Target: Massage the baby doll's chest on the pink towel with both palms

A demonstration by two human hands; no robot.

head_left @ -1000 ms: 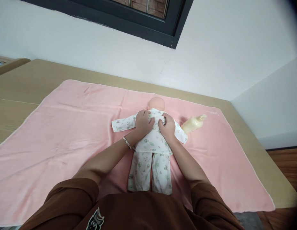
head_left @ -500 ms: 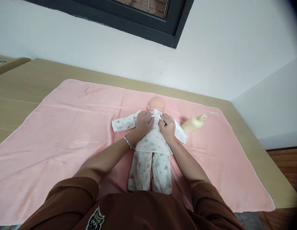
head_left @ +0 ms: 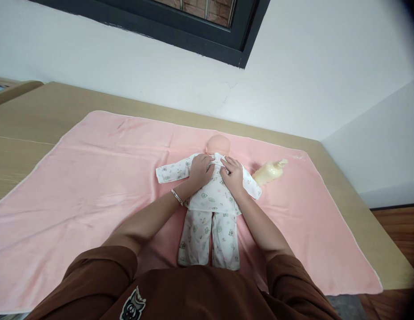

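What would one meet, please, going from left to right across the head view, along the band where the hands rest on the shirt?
One shirt sleeve, the left hand, the right hand, the other shirt sleeve, the pale yellow bottle.

Under left hand, right hand: shirt, matt cloth. Beyond: doll head, smooth, plastic-looking. Right of right hand: bottle, glossy, plastic-looking. Around both: blanket, cloth, faint sheen. Behind left hand: bracelet, metallic shine.
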